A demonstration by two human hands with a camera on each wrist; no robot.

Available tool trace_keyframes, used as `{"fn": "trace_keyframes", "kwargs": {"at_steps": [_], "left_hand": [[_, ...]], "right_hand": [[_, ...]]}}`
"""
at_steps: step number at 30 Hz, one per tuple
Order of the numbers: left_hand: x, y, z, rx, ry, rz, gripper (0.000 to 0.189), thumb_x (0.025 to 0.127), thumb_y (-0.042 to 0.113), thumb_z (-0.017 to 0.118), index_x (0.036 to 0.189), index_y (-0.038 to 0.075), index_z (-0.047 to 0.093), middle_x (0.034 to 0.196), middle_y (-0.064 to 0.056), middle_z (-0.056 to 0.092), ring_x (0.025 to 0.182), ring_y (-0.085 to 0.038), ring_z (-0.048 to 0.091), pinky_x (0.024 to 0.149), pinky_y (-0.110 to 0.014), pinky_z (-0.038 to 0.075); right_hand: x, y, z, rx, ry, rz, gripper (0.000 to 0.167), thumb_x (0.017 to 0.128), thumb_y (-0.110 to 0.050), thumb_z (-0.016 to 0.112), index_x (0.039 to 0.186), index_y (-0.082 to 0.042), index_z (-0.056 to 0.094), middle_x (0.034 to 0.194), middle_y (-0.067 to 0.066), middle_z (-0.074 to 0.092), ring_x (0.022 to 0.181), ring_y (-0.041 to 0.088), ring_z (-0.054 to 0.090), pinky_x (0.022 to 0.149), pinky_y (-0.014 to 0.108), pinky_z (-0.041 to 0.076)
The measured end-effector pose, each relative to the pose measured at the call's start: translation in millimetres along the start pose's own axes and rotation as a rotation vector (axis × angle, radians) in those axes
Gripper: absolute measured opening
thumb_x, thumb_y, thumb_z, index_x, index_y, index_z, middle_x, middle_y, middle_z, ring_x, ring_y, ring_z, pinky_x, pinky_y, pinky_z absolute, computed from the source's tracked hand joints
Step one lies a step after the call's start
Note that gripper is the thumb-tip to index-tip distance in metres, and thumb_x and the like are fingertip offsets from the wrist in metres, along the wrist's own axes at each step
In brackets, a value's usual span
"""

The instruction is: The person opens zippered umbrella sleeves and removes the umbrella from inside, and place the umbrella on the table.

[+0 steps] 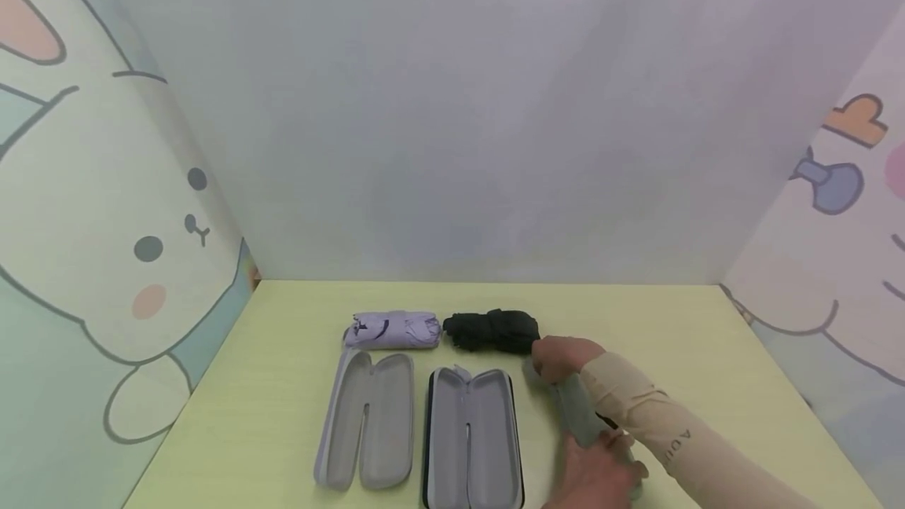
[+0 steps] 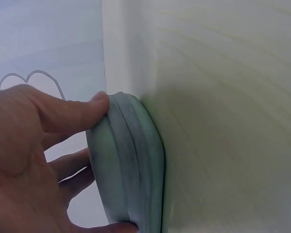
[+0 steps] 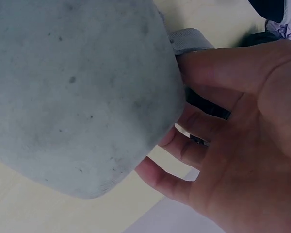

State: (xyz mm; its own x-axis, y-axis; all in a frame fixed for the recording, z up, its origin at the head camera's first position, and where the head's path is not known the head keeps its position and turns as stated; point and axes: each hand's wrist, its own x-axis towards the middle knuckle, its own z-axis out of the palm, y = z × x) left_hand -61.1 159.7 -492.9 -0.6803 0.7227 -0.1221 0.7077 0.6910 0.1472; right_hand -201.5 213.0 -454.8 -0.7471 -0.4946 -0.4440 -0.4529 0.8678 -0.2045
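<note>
A grey-green zip case [image 1: 576, 407] lies slanted at the right of the table, closed as far as I can see. My right hand [image 1: 562, 358] holds its far end. In the right wrist view, the thumb is beside a small fabric loop [image 3: 191, 41], and dark specks mark the case's side [image 3: 82, 97]. Nearer to me, my left hand [image 1: 597, 474] grips the other end. The left wrist view shows the thumb on the case's upper edge and fingers around its side, with a zip seam [image 2: 128, 131] running along it. The right forearm partly hides the case in the head view.
Left of the hands lie two opened cases, one dark-rimmed [image 1: 492, 438] and one lilac-edged [image 1: 387, 422]. Behind them sit a black folded umbrella-like bundle [image 1: 491, 331] and a lilac one [image 1: 396, 330]. Walls with cartoon prints flank the yellow table [image 1: 283, 336].
</note>
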Motion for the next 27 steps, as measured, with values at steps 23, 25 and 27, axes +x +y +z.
{"fn": "trace_keyframes", "kwargs": {"at_steps": [23, 25, 27], "left_hand": [[-7.8, -4.7, -7.8, -0.118, 0.017, -0.075, 0.036, 0.084, 0.048, 0.065, 0.118, 0.053, 0.057, 0.130, 0.016, 0.040, 0.123, 0.000, 0.032, 0.087, -0.042, 0.036], [-8.3, -4.9, -7.6, -0.109, 0.023, -0.067, 0.035, 0.084, 0.048, 0.065, 0.118, 0.053, 0.057, 0.130, 0.015, 0.040, 0.123, 0.000, 0.031, 0.087, -0.042, 0.036], [-8.4, -5.2, -7.1, -0.096, 0.027, -0.060, 0.034, 0.084, 0.048, 0.065, 0.117, 0.053, 0.057, 0.130, 0.015, 0.040, 0.123, -0.001, 0.031, 0.086, -0.042, 0.037]], "right_hand": [[-6.8, -18.3, 0.1, -0.118, 0.186, 0.049, 0.010, 0.086, 0.004, 0.058, 0.078, -0.002, 0.056, 0.072, 0.012, 0.054, 0.063, 0.026, 0.052, 0.062, 0.044, 0.046], [-7.7, -19.9, 0.3, -0.142, 0.188, 0.064, 0.013, 0.085, 0.002, 0.060, 0.075, -0.004, 0.055, 0.069, 0.011, 0.054, 0.061, 0.025, 0.051, 0.060, 0.045, 0.046], [-8.1, -20.6, 0.8, -0.163, 0.193, 0.066, 0.014, 0.084, 0.001, 0.061, 0.074, -0.005, 0.055, 0.068, 0.010, 0.053, 0.059, 0.024, 0.050, 0.059, 0.044, 0.047]]}}
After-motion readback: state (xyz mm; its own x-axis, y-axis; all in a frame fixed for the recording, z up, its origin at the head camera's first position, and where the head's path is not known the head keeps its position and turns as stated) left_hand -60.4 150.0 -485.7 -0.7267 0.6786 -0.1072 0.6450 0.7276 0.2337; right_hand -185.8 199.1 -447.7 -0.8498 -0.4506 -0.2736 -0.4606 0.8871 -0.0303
